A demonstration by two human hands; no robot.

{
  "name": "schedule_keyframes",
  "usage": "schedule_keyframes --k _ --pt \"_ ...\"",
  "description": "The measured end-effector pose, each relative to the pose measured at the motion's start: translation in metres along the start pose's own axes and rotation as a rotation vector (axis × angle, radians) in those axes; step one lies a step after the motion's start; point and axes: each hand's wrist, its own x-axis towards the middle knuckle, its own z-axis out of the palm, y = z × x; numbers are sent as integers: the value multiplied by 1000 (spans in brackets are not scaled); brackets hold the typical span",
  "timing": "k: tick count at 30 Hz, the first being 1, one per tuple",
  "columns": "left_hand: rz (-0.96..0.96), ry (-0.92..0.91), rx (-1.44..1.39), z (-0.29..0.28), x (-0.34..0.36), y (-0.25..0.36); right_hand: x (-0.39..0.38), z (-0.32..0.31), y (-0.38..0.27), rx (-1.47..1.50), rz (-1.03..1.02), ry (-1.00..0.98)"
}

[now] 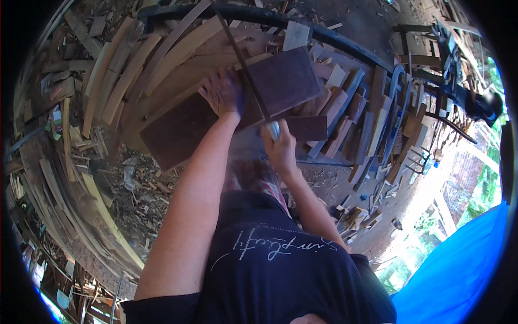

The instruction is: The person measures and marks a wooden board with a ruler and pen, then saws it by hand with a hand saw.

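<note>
A wide dark-brown board (175, 132) lies slanted across the bench in front of me. My left hand (223, 93) presses on its upper face with fingers spread, just left of the saw. The fingers of my right hand (281, 144) are wrapped round the pale handle of a handsaw (249, 73). Its long, thin blade runs away from me across the board, and a large dark section (288, 78) of wood lies right of it. How deep the blade sits in the wood cannot be made out. Near my right hand is a smaller dark block (307, 128).
Several long pale wood strips (135, 70) lie at the bench's far left. Stacked wood offcuts (353, 110) fill its right side. Beyond runs a dark metal rail (345, 46). Wood scraps (145, 200) litter the floor; a blue tarp (458, 270) hangs at the lower right.
</note>
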Motion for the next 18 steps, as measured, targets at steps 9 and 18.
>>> schedule_keyframes --k 9,18 --pt "-21 38 -34 -2 4 -3 -54 -26 12 -57 54 -4" --pt "-49 19 -52 -1 1 -5 -141 -38 87 -124 54 91"
